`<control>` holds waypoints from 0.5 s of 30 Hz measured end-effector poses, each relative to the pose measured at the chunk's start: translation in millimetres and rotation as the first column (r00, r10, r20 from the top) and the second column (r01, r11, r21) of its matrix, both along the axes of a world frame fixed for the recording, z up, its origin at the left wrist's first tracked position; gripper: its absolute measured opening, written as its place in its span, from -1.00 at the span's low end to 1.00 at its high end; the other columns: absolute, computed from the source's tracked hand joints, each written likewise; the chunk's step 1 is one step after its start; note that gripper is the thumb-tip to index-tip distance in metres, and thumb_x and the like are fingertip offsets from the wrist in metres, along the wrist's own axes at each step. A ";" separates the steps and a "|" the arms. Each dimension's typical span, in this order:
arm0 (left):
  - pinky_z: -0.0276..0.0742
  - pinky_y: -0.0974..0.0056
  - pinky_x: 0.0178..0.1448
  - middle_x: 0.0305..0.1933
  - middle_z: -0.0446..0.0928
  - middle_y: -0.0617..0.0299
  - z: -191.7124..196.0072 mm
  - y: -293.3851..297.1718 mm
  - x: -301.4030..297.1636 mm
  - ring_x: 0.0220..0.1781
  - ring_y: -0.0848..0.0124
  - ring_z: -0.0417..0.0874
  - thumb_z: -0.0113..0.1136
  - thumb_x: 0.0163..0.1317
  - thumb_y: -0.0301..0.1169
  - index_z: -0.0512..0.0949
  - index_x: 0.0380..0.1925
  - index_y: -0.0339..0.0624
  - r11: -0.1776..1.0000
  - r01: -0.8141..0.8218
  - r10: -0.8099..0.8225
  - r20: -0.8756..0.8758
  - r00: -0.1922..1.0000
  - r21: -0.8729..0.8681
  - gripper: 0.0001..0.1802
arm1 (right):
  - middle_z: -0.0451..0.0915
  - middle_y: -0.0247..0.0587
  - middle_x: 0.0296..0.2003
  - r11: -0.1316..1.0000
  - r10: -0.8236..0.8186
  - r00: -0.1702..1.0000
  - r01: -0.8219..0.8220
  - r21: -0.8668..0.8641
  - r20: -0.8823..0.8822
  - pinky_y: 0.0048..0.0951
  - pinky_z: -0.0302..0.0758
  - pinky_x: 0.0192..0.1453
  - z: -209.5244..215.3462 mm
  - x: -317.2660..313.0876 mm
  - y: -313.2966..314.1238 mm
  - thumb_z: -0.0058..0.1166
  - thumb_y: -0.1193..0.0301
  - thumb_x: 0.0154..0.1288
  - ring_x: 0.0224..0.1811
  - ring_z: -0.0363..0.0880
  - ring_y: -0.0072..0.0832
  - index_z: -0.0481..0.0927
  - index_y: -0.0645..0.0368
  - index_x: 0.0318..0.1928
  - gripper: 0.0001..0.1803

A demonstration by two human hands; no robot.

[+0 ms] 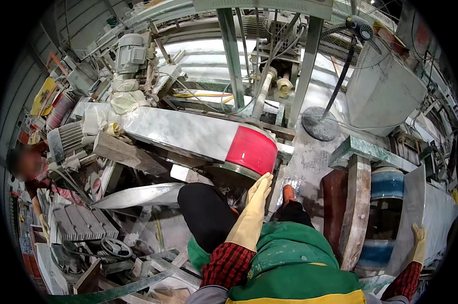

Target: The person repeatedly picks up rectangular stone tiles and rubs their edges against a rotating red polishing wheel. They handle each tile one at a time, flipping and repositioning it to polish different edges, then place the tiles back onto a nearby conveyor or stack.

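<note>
My left hand (255,202), in a long cream rubber glove, is held out ahead of me with its fingers straight and together. Its fingertips come up to the lower edge of a glossy red drum-like band (253,150), and I cannot tell whether they touch. The band wraps the end of a long white marbled casing (183,130). Far to the right, my right hand (419,242), gloved the same way, lies against a pale grey panel (407,215), its fingers somewhat apart. Beside that panel stands a drum with blue bands (386,183).
A wooden post (356,213) and a reddish-brown board (334,205) stand by my right leg. A black fan (359,28) on a round base is ahead right. Motors (130,53), a handwheel (116,247) and scrap crowd the left, where another person (29,167) is.
</note>
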State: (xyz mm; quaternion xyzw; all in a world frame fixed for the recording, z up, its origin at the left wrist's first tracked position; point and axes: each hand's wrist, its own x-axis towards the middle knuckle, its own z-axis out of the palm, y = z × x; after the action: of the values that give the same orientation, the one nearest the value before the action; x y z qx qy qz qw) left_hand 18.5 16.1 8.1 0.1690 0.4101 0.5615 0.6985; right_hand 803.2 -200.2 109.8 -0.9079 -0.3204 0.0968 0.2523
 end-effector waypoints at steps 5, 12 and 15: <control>0.41 0.31 0.30 0.23 0.53 0.18 -0.7 -2.8 -5.8 0.22 0.42 0.55 0.12 0.41 -0.22 0.48 0.21 -0.15 0.999 -0.039 0.038 0.025 0.999 0.023 -0.56 | 0.64 -0.03 -0.22 0.998 -0.038 0.998 0.035 -0.045 -0.055 -0.25 0.52 -0.03 1.8 -32.3 16.1 0.20 0.35 0.23 -0.19 0.62 -0.19 0.56 0.44 -0.03 -0.59; 0.44 0.26 0.30 0.23 0.53 0.11 -14.0 3.3 -6.8 0.23 0.33 0.56 0.09 0.42 -0.25 0.46 0.23 -0.18 0.998 -0.047 0.040 0.134 0.990 0.049 -0.56 | 0.64 0.01 -0.21 0.993 0.019 0.987 0.000 0.118 -0.158 -0.26 0.54 -0.09 1.7 7.1 -2.0 0.22 0.37 0.21 -0.17 0.62 -0.20 0.56 0.51 -0.07 -0.59; 0.45 0.24 0.30 0.23 0.53 0.10 -12.7 0.8 -13.9 0.21 0.32 0.58 0.07 0.43 -0.27 0.46 0.23 -0.19 0.996 -0.068 0.063 0.078 0.995 0.064 -0.57 | 0.64 0.00 -0.21 0.997 0.058 0.990 -0.051 0.060 -0.132 -0.25 0.53 -0.08 -10.3 -26.1 16.1 0.21 0.37 0.20 -0.16 0.62 -0.21 0.55 0.50 -0.06 -0.58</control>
State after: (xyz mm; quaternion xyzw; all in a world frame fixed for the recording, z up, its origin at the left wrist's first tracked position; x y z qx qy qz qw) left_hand 4.6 16.9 -4.5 0.1570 0.3698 0.6035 0.6888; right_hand 777.1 -184.1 99.5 -0.8828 -0.3301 0.1554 0.2959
